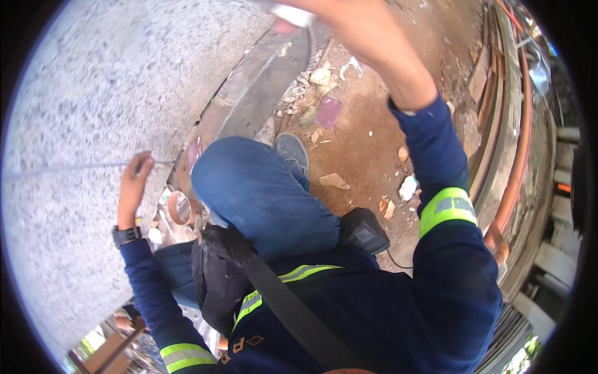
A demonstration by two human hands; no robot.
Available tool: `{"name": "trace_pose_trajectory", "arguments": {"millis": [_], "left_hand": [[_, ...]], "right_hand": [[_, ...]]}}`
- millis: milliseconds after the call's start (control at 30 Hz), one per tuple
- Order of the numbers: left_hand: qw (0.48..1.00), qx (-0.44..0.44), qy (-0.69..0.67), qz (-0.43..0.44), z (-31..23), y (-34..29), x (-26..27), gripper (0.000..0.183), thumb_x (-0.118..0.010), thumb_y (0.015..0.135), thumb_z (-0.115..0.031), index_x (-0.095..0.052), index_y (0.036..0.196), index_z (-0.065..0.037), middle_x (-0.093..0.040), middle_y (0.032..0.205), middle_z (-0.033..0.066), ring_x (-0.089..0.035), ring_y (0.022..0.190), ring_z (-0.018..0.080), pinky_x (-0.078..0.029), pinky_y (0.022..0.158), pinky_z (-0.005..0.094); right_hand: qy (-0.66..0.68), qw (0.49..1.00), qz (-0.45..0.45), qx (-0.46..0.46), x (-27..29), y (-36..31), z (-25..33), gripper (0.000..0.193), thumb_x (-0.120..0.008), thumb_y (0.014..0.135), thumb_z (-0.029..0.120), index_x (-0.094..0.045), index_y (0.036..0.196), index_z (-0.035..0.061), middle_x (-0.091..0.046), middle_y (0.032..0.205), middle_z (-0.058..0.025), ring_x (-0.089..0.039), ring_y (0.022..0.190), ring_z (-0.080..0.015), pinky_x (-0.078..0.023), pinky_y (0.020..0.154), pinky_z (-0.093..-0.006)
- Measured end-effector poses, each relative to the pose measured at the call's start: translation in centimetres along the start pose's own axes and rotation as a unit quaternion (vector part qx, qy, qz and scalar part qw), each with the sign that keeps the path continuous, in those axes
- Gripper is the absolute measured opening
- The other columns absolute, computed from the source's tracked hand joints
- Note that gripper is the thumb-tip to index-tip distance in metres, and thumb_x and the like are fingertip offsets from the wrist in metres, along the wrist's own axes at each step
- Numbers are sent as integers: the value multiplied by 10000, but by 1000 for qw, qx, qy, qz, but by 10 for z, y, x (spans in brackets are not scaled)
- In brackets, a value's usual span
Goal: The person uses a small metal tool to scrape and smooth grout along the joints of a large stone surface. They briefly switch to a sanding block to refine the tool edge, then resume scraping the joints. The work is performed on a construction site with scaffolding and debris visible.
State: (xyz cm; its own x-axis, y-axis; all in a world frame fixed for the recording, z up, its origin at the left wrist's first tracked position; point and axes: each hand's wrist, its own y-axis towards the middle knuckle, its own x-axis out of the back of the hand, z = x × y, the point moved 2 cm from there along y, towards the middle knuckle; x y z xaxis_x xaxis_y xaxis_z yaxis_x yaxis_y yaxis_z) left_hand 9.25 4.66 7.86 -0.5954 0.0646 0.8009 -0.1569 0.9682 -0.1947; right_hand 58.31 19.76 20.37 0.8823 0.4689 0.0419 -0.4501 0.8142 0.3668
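Observation:
My right hand (346, 25) reaches up to the top edge, partly cut off and smeared by motion. It is closed on a white thing (293, 15) with a blurred red patch below it, whose kind I cannot make out. That thing is over the far end of a grey ledge (255, 87) along the speckled grey slab (118, 81). At the left, my left hand (135, 177) is raised in front of the slab, fingers loosely bent, nothing visible in them. A thin grey line (75, 167) crosses the slab at its fingers; cord or joint, I cannot tell.
Beside my bent knee (249, 193) lies a brown ring-shaped piece (180, 207). Scraps, a purple-red square (329, 113) and crumpled white paper (408, 187) litter the dirt floor (361, 149). Boards (492, 93) and an orange pipe (522, 143) run along the right. A black pouch (215, 274) hangs at my waist.

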Motion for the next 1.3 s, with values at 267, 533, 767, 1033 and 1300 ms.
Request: {"name": "trace_pose_trajectory", "arguments": {"millis": [267,533,767,1033,1300], "left_hand": [[993,15,111,21,129,44,-137,872,-822,895,-456,-493,1564,-2,-550,1506,321,-549,1379,470,-457,1155,486],[987,-11,159,-2,129,41,-197,1019,-852,847,-462,-382,1642,-34,-408,1642,317,-414,1506,467,-306,1273,504],[973,-18,227,-42,117,35,-193,758,-833,854,-432,-593,1437,-11,-616,1423,242,-534,1389,405,-421,1184,478],[988,15,154,-27,85,47,-189,478,-664,1001,-451,-677,1189,-11,-735,1109,267,-710,1061,455,-563,912,538],[974,93,130,-163,96,68,-159,479,-519,1086,-419,-671,1258,1,-737,1011,318,-714,985,488,-553,846,595]], "right_hand": [[98,864,-376,-321,98,-194,-219,291,-633,1057,173,-631,1305,20,-737,966,-44,-688,746,-125,-538,640,-291],[-389,776,-286,-407,116,-211,-440,397,-763,902,356,-782,1071,-2,-790,952,-206,-771,845,-357,-605,744,-446],[-431,749,-262,-430,92,-220,-501,511,-876,814,436,-756,1020,-16,-793,957,-217,-778,917,-379,-600,812,-479],[-423,770,-242,-412,71,-224,-472,320,-812,792,194,-735,1036,0,-764,973,-260,-746,949,-459,-581,841,-518],[-82,811,-359,-455,74,-213,-450,252,-828,817,126,-727,1028,32,-703,806,-75,-675,696,-193,-516,579,-351]]}}
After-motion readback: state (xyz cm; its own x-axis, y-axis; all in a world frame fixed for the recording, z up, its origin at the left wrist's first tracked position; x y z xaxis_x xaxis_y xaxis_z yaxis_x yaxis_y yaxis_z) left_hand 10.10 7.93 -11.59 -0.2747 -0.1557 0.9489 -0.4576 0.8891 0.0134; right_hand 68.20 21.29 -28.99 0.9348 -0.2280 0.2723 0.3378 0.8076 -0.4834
